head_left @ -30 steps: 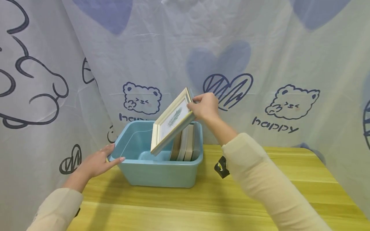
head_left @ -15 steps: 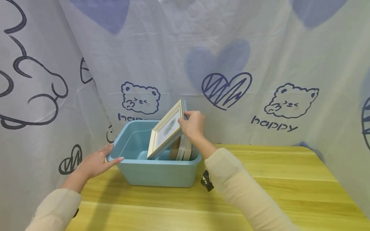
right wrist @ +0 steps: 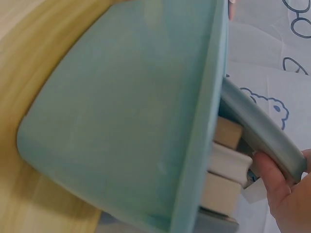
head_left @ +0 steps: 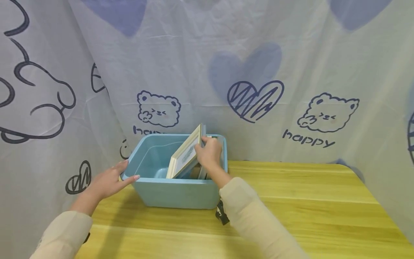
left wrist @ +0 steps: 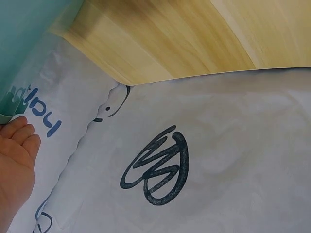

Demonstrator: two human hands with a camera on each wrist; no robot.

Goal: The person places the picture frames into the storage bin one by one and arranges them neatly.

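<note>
In the head view a picture frame (head_left: 185, 155) with a cream border and a leaf print leans tilted, its lower end inside the blue plastic tub (head_left: 181, 196). My right hand (head_left: 210, 153) pinches its upper right edge, thumb on the front side. In the right wrist view the grey outer edge of the picture frame (right wrist: 269, 128) lies between thumb and fingers. My left hand (head_left: 108, 182) holds the tub's front left corner, thumb along the front rim. Several frame-like items (right wrist: 228, 167) stand packed at the tub's right end, partly hidden behind the right hand.
The tub stands on a yellow wood-grain table (head_left: 291, 212). A pale curtain (head_left: 252, 32) with hearts and bears hangs behind and at the left of the table. A dark strap piece (head_left: 222, 214) shows beneath the right wrist.
My right hand has moved down and to the left, lowering the picture frame deeper into the tub. The left hand stays at the tub's corner.
</note>
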